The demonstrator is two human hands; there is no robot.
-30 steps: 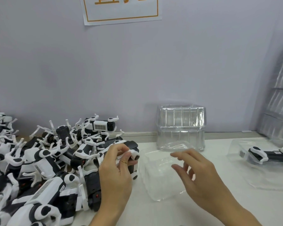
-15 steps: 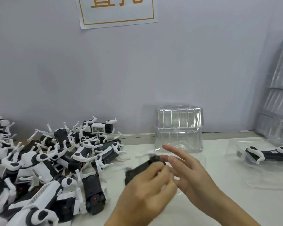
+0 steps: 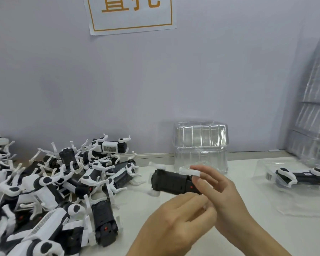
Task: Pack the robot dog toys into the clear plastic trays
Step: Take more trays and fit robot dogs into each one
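We have lifted a toy dog (image 3: pixel 174 182) off the pile (image 3: pixel 50 183); our left hand (image 3: pixel 175 217) and right hand (image 3: pixel 224 193) both pinch it mid-air, near the stacked trays (image 3: pixel 200 145), ready for packing.

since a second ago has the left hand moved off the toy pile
Yes. The left hand has gone right, away from the pile of robot dogs, toward the stacked clear trays, carrying a black robot dog to the right hand.
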